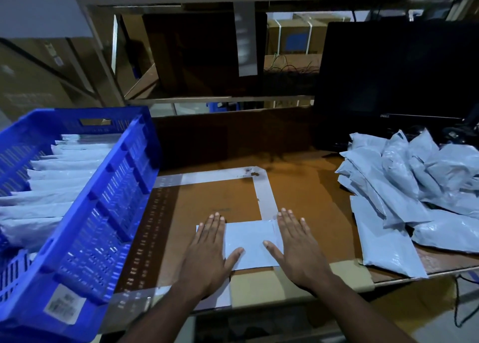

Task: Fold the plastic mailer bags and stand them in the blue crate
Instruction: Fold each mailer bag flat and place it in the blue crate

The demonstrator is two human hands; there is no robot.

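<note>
- Left hand (207,249) and right hand (298,246) lie flat, fingers straight, pressing the two ends of a pale grey folded plastic mailer bag (250,241) in the lower centre of the frame.
- The bag's long axis runs left to right, between the thumbs.
- The blue slotted plastic crate (114,202), with a row of folded bags standing inside, sits at the left, so the left hand is nearer it.
- A loose heap of unfolded grey mailer bags (404,187) fills the right.
- Beneath lies a brown cardboard-covered table (220,197) marked with white tape; a dark monitor (396,78) stands at upper right.
</note>
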